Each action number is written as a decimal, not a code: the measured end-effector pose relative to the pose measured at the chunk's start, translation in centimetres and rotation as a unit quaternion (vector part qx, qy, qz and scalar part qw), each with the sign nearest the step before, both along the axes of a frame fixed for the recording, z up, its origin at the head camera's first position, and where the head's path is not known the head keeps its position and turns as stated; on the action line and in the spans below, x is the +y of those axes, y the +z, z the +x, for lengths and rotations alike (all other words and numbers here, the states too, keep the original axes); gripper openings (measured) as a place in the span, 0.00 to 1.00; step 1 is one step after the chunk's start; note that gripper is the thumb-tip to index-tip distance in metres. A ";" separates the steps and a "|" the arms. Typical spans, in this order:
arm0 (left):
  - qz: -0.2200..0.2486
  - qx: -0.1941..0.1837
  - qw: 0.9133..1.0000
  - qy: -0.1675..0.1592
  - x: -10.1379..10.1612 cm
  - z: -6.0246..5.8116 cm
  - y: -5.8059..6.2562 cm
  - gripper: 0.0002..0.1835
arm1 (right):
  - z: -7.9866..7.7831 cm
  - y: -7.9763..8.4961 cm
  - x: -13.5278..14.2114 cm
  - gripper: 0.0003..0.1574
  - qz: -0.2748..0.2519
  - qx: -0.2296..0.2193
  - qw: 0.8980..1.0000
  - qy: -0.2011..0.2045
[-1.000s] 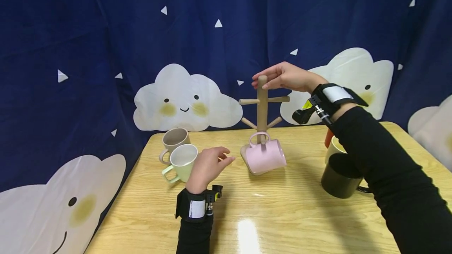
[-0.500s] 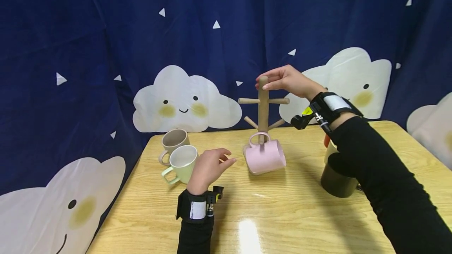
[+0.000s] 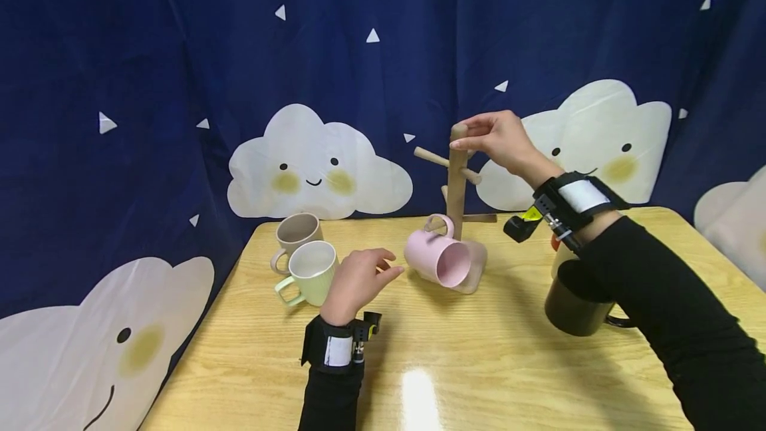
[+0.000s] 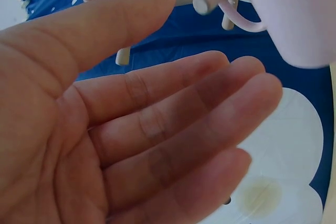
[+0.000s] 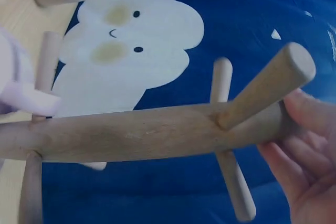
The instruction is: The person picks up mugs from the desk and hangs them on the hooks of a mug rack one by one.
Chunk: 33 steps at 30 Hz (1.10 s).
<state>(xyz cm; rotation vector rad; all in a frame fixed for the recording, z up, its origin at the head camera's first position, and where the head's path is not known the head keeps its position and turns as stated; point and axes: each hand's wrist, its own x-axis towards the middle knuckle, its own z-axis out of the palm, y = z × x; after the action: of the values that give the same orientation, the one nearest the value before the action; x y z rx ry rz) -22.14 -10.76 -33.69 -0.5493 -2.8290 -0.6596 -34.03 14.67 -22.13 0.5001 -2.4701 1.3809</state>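
My right hand [image 3: 501, 143] pinches the wooden rack [image 3: 456, 188] by its top; this step looks like turning it, so my next move needs a gentle hold; the pink mug [image 3: 431, 256] hangs low on the rack; left of the rack, my half-open left hand [image 3: 357, 283] holds nothing.

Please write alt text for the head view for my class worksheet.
A person's right hand holds the top of a wooden mug rack with a pink mug hanging from it. The left hand is near a green mug.
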 end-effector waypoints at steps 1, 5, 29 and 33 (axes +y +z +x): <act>0.000 -0.002 1.000 0.001 0.0 0.0 0.1 0.19 | 0.2 0.1 -0.2 0.31 0.007 0.004 1.000 -0.019; -0.001 -0.006 1.000 0.002 0.0 0.0 0.2 0.19 | 0.8 0.3 -0.9 0.32 0.030 0.014 0.997 -0.071; -0.001 0.016 1.000 -0.004 -0.2 0.1 0.2 0.16 | 2.7 0.1 -3.9 0.25 0.055 0.102 0.976 -0.182; -0.001 0.017 1.000 -0.006 -0.2 0.1 0.2 0.16 | 2.7 -0.1 -4.2 0.26 0.053 0.107 0.974 -0.191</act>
<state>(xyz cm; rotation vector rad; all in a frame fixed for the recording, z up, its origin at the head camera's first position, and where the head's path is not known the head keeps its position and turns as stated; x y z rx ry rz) -22.07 -10.96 -33.49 -0.5724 -2.7968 -0.6435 -31.35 10.49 -22.19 0.1667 -2.3166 0.9926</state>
